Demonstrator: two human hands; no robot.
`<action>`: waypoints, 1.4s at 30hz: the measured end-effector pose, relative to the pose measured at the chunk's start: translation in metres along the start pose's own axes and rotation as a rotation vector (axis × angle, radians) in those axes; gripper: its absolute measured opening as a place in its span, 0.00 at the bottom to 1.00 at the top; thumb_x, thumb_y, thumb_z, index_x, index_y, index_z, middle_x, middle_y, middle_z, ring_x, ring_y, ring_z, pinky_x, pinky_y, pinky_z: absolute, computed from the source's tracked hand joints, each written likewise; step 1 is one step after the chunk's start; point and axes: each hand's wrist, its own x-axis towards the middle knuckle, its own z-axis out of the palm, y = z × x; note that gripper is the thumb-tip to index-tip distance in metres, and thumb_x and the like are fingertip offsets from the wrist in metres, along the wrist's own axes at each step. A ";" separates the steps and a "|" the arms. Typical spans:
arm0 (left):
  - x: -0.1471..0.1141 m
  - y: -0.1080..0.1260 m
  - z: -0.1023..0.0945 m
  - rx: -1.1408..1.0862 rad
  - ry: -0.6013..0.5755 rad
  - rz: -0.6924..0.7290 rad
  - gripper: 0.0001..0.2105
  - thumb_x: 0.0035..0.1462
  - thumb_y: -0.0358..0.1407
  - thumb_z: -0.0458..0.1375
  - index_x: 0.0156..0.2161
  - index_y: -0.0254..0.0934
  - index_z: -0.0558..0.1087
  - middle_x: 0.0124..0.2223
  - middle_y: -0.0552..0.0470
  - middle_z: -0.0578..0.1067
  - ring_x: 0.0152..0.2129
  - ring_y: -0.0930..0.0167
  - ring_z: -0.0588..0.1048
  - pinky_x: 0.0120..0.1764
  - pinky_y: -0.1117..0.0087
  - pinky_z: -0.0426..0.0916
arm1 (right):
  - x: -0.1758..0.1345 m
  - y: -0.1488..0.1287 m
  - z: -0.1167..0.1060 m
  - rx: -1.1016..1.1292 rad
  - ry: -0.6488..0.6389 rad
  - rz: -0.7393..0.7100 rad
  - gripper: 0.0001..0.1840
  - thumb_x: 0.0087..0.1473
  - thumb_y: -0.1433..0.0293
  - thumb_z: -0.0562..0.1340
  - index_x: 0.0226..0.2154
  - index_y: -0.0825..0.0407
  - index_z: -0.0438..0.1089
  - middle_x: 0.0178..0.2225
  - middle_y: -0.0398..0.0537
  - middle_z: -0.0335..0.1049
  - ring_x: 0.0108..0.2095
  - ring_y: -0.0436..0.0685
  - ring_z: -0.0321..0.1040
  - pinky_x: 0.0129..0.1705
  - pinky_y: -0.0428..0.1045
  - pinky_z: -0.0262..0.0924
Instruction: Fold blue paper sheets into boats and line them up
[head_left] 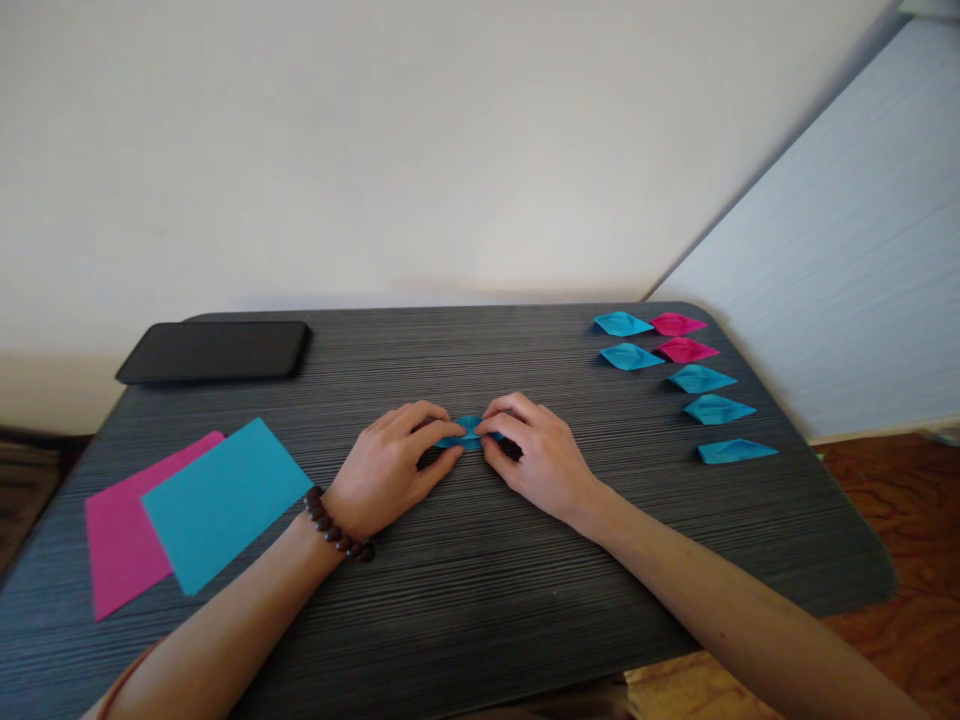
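A small blue folded paper boat [469, 432] is at the middle of the dark table, pinched from both sides. My left hand [397, 460] has thumb and fingers closed on its left end, and a dark bead bracelet [335, 527] circles that wrist. On the boat's right end, my right hand [536, 455] grips with thumb and fingers in the same way. Both ends of the boat are partly hidden behind my fingers, so only its middle shows clearly.
Several folded paper boats, blue [703, 378] and pink [679, 324], lie at the table's right side. Blue paper [225, 505] overlaps pink paper [124, 540] at left. A black phone-like slab [214, 350] lies back left. A wall [450, 150] rises behind the table [450, 620].
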 end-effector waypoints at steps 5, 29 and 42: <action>0.001 0.000 -0.001 -0.018 -0.004 -0.010 0.11 0.58 0.36 0.53 0.45 0.40 0.71 0.43 0.49 0.71 0.40 0.68 0.70 0.45 0.64 0.66 | 0.000 -0.001 0.000 0.012 -0.001 0.003 0.08 0.56 0.71 0.56 0.37 0.50 0.69 0.40 0.46 0.67 0.38 0.52 0.66 0.41 0.49 0.59; -0.001 -0.021 -0.015 -0.265 0.022 -0.114 0.09 0.58 0.39 0.54 0.39 0.41 0.75 0.38 0.54 0.77 0.35 0.71 0.75 0.40 0.71 0.69 | 0.001 0.021 -0.012 0.199 0.036 -0.034 0.09 0.54 0.64 0.61 0.37 0.50 0.71 0.34 0.45 0.70 0.33 0.51 0.66 0.39 0.48 0.61; 0.000 -0.023 -0.012 -0.221 0.088 -0.084 0.09 0.58 0.37 0.55 0.39 0.40 0.76 0.38 0.53 0.77 0.35 0.71 0.75 0.41 0.72 0.69 | 0.008 0.035 -0.016 0.315 -0.006 -0.087 0.11 0.54 0.65 0.61 0.40 0.50 0.73 0.36 0.45 0.72 0.32 0.49 0.68 0.37 0.46 0.63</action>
